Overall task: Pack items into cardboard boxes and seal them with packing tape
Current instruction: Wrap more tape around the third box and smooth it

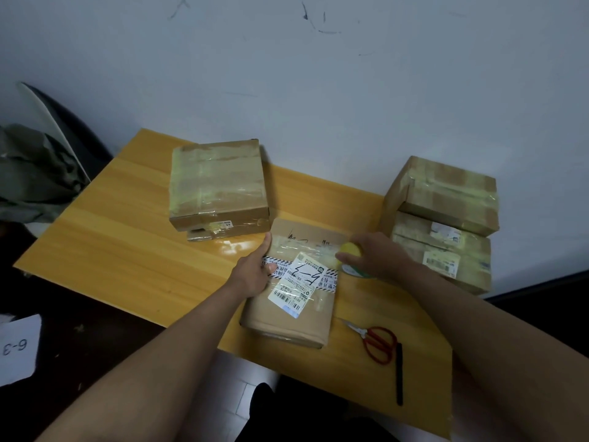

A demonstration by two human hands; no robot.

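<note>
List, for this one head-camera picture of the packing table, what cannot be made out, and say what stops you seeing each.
1. Tape roll: mostly covered by the right hand.
2. Contents of the middle box: closed flaps hide them.
3. Label print: too small and blurred.
4. Lower left box: hidden beneath the big box.
5. Paper sheet: cut off by the left edge.

Dim, flat indoor light with a bluish cast on the wall (pixel 318 74) — shadows soft and shallow. A pale glare patch sits on the desk (pixel 127 250) near its middle, and clear tape glints. Wide-angle bending curves the edges; the lower corners fall dark and slightly soft
</note>
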